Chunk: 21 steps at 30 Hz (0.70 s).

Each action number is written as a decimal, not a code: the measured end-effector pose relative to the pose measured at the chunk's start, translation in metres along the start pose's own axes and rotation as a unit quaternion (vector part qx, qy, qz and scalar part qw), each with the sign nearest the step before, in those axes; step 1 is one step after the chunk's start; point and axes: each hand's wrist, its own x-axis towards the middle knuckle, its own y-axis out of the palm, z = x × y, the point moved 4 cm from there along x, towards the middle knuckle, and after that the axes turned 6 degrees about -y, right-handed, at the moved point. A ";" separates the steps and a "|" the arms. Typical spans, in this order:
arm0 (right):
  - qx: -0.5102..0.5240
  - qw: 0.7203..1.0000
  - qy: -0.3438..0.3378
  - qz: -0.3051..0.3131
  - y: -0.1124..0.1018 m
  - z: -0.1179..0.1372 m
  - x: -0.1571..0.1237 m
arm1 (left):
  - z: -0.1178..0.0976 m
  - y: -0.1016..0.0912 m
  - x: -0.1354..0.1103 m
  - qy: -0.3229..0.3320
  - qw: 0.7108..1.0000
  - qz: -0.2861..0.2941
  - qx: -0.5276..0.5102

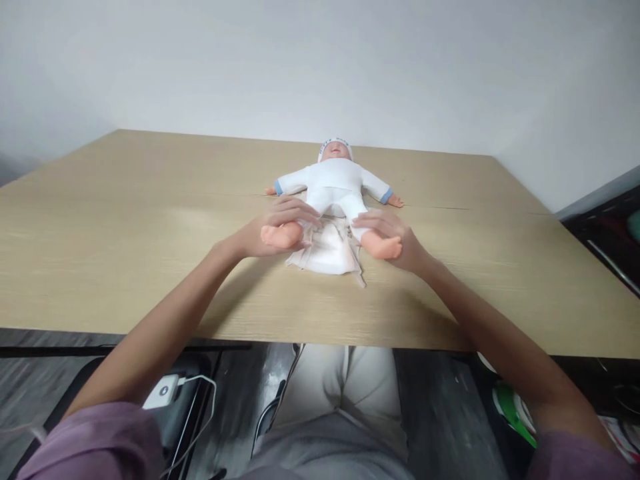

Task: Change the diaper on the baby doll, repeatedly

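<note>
A baby doll (335,175) in a white suit with blue cuffs and a white printed headband lies on its back, head toward the wall, arms spread. Its legs are parted toward me. Beneath its bottom an opened white diaper (330,250) is spread on the table. My left hand (273,230) is closed around the doll's leg on the left, just above the bare foot (283,235). Around the other leg, above its foot (383,245), my right hand (393,233) is wrapped. Parts of both hands are hidden behind the feet.
The wooden table (150,233) reaches back to a pale wall (300,67). Below its front edge on the left, a white device (163,391) with a cable rests on a black surface. Dark shelving (610,227) stands at the right.
</note>
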 end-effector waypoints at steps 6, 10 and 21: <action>-0.089 0.990 -0.084 0.075 0.024 -0.011 -0.025 | 0.037 0.018 -0.055 -0.030 0.998 0.041 0.037; -0.112 0.987 -0.097 0.061 0.031 -0.007 -0.027 | 0.038 0.022 -0.062 -0.044 0.995 0.063 0.059; -0.056 0.995 -0.055 0.068 0.030 -0.009 -0.029 | 0.037 0.022 -0.065 -0.052 0.991 0.108 0.067</action>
